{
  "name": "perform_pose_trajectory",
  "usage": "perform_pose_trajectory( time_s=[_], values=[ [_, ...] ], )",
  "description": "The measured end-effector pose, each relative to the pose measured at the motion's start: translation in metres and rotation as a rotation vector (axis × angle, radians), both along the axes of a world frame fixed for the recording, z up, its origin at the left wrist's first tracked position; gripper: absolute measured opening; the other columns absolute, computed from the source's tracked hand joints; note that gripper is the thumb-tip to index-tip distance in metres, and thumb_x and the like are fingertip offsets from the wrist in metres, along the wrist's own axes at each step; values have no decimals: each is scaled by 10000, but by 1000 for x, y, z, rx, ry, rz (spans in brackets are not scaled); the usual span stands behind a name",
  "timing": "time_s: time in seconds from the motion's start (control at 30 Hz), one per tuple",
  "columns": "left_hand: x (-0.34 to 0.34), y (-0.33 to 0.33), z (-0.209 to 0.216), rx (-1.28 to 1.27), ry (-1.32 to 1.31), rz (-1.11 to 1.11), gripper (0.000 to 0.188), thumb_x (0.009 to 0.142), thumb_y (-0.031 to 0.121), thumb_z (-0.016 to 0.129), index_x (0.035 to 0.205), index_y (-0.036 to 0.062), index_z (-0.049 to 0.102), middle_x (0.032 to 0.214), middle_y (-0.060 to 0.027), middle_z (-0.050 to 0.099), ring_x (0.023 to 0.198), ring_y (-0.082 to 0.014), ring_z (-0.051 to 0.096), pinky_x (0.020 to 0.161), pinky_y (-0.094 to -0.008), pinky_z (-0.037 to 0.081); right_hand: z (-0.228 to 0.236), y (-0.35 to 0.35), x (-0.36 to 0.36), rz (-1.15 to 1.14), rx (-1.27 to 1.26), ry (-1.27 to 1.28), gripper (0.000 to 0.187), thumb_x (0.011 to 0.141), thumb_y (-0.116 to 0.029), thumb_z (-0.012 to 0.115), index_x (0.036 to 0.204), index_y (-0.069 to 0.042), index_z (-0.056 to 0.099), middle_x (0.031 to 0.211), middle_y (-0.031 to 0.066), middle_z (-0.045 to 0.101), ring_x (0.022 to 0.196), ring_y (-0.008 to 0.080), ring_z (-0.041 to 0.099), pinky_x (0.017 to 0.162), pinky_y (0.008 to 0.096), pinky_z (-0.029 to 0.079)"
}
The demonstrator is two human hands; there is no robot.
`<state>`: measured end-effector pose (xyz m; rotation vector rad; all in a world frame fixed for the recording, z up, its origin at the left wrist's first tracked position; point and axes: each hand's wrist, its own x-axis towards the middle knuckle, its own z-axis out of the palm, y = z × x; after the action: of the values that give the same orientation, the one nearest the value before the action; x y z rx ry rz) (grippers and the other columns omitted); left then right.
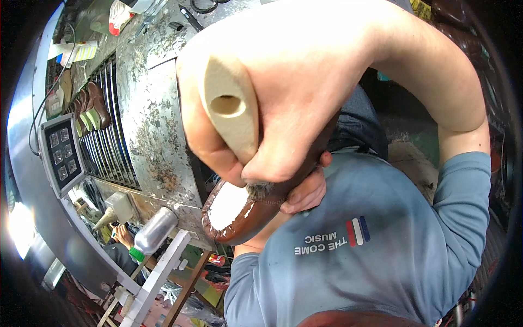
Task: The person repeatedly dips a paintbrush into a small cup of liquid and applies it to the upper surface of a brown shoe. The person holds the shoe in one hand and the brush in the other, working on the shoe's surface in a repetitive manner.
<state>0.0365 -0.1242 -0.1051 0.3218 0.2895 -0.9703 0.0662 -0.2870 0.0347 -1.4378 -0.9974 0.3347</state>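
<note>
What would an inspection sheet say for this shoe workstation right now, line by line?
Surface: scuffed, stained grey metal machine top, worn patches all over.
Job's things: glossy brown leather shoe on a cream plastic last, white insole showing.
Clutter: silver bottle with green cap; brown shoes on the slatted rack.
Hands: right hand grips the last from above; left hand supports the shoe underneath.
Cables: black cable beside the grey keypad panel.
Surroundings: white frame below; another person's hand lower left.

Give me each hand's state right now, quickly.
Left hand: closed under the brown shoe.
Right hand: closed on the shoe's cream last.
</note>
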Motion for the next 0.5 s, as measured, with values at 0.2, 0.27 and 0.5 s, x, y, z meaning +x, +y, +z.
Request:
perform_pose_trajectory(
  time_s=[0.2,0.27,0.5],
  values=[
    [-16,21,6,-47,-7,-35,754,920,471,660,1468,25,399,1278,-230,600,1048,-320,664,880,-425,583,8,-24,4,-76,45,-25,221,847,-181,756,944,16,728,851,137,718,773,216,701,693,314,559],
    [-20,39,11,-74,-25,-82,753,917,462,672,1466,22,402,1273,-231,604,1044,-318,666,878,-423,583,9,-42,2,-176,67,-32,226,851,-186,754,949,16,728,856,138,719,779,215,701,698,314,559],
    [14,136,62,358,-394,72,749,915,475,685,1467,37,431,1293,-209,610,1151,-304,646,930,-413,554,-9,-76,-24,-615,-1,-110,304,820,-250,741,937,30,715,889,164,678,800,230,642,719,336,514]
  ],
)
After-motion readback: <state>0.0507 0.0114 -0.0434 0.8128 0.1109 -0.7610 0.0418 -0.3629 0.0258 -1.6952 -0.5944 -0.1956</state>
